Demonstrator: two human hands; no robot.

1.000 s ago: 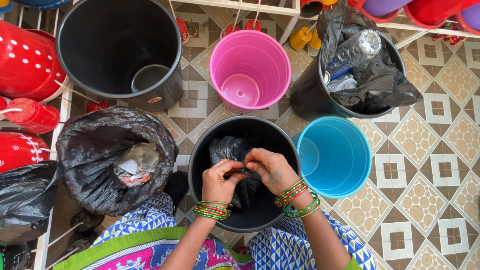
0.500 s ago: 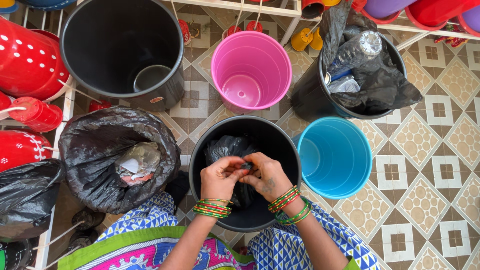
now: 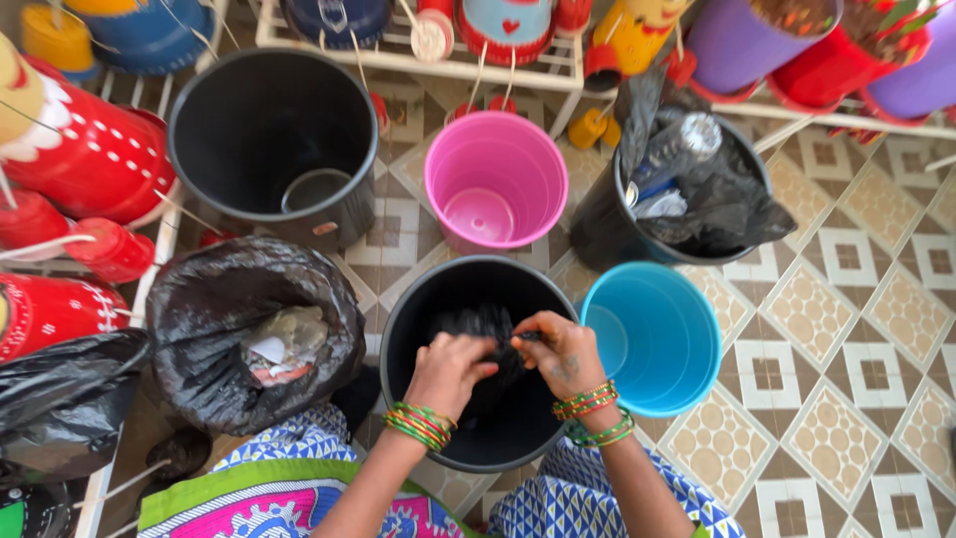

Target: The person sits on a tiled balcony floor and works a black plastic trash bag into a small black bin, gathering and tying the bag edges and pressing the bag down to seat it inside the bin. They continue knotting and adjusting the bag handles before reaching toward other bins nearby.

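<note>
Both hands, left (image 3: pixel 450 369) and right (image 3: pixel 564 351), grip closed on black bag (image 3: pixel 485 329) inside near black bucket (image 3: pixel 418 309); blue bucket (image 3: pixel 662 344) right.

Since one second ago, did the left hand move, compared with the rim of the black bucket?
Yes. The left hand has gone deeper into the black bucket, toward its centre, gripping the black plastic bag.

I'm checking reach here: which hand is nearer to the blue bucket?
Right. The right hand is over the black bucket close beside the blue bucket; the left hand is farther off, on the black bag.
</note>
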